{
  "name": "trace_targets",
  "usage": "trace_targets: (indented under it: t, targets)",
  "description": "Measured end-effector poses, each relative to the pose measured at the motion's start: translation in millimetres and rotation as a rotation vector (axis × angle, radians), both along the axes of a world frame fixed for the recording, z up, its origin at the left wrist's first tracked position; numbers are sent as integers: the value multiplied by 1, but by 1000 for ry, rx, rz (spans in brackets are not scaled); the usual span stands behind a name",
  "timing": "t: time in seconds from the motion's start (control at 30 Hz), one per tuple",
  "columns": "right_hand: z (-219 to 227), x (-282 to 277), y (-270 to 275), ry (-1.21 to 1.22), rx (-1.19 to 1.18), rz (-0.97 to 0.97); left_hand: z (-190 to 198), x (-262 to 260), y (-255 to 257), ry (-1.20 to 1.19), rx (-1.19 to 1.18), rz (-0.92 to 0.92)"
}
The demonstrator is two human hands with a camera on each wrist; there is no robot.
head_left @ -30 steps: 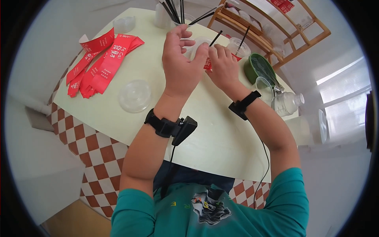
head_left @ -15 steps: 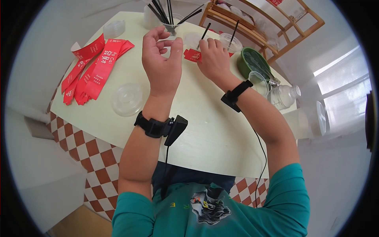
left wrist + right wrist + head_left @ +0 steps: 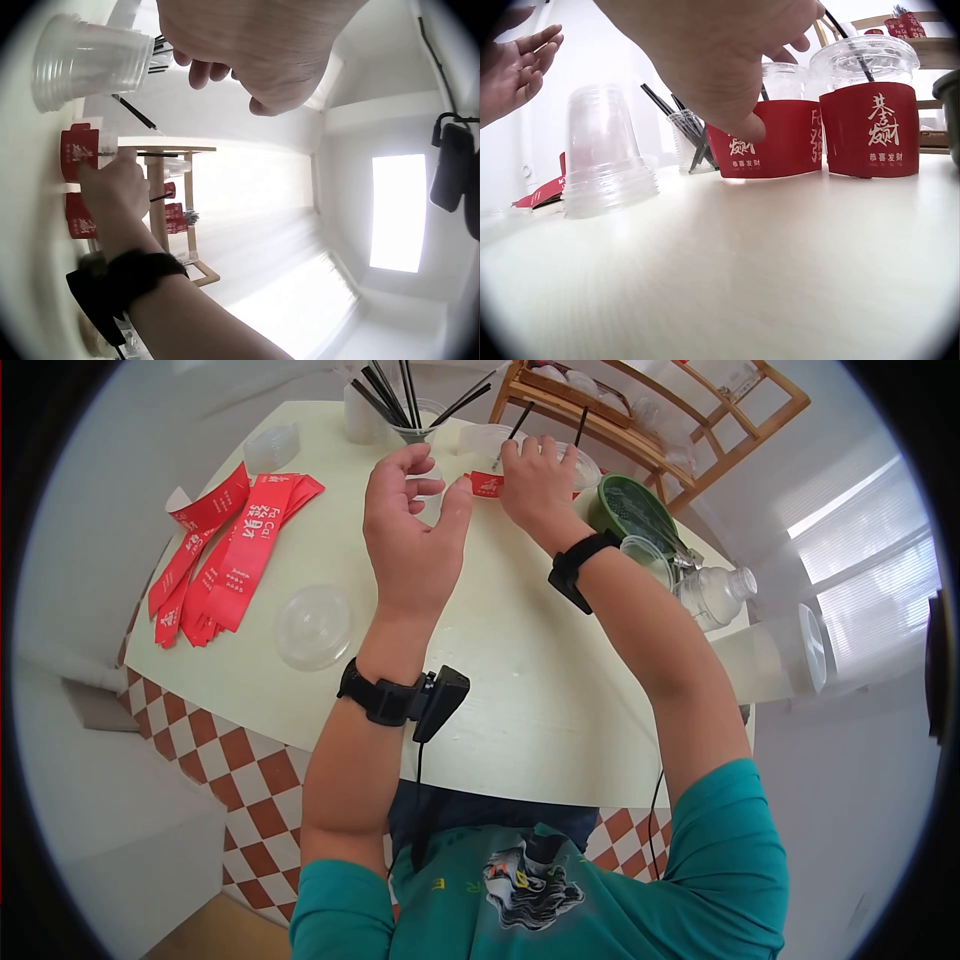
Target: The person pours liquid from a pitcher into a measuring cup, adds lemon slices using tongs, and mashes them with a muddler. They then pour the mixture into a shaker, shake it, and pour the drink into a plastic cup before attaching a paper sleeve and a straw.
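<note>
Right wrist view: near cup (image 3: 784, 142) within the fingers, second cup (image 3: 870, 127) just to their right

From my end, the relation that matters is the short gap between those two cups. Both stand upright on the desk (image 3: 727, 262), long axes vertical, and the second cup lies just beside the near one, on the right of the fingers of the right hand (image 3: 543, 485). I cannot tell whether the two touch. The right hand is clearly the nearer one: its thumb lies against the near cup's red front, and its other fingers bend over at lid height. I read that as a hold, though I cannot judge how firm. The fingers of the left hand (image 3: 412, 540) are loosely curved, thumb well away from them, with nothing visible in their grasp.

My count: two lidded, red-wrapped cups, with one straw (image 3: 865, 69) showing at each. One upturned stack of clear cups (image 3: 607, 150) stands below the left fingers, apart from them; nested, so I can't number it. Beyond those fingers is one straw holder (image 3: 420, 434) with several overlapping straws. Left of them lies one bundle of flat red sleeves (image 3: 262, 545), too overlapped to count, and nearer the body one round clear lid (image 3: 313, 627). Right of the right fingers I count one green bowl (image 3: 602, 518) and one clear bottle (image 3: 716, 597).
</note>
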State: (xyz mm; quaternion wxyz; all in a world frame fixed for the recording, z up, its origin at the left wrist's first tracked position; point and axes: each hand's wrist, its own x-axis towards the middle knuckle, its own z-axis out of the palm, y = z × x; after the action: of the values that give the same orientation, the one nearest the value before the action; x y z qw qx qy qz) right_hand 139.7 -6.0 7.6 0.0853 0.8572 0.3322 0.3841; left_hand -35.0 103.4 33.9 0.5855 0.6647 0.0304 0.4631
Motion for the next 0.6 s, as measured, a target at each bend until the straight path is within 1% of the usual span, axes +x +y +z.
trace_targets:
  t: [0.03, 0.1, 0.13, 0.2, 0.23, 0.3, 0.33, 0.4, 0.43, 0.5, 0.53, 0.6]
  targets:
    - [1, 0, 1, -2, 2, -6, 0, 0, 0, 4, 13, 12]
    - [5, -4, 4, 37, -38, -112, 0, 0, 0, 12, 15, 8]
    - [6, -6, 4, 36, -35, -119, -1, 0, 0, 22, 15, 9]
    - [8, -10, 2, -19, 19, -32, -2, 0, 0, 28, 20, 2]
    - [9, -12, -1, -22, 22, -51, -3, 1, -1, 35, 22, -3]
    - [25, -34, -10, 150, 29, -94, -5, 2, -2, 19, 27, -32]
    - [31, -44, -20, 148, 33, -132, -6, 2, -3, 7, 27, -39]
    - [43, -66, -41, 241, 101, 17, -7, 3, -7, -26, -11, -96]
    - [49, -79, -55, 233, 106, -9, -5, 0, -9, -12, 22, -81]
    - [61, -106, -89, 237, 249, 171, -8, -1, -9, 8, 21, -128]
    - [66, -118, -107, 230, 249, 155, -10, -1, -10, 36, 18, -149]
    - [76, -142, -149, 155, 410, 298, -11, -1, -15, 4, 33, -168]
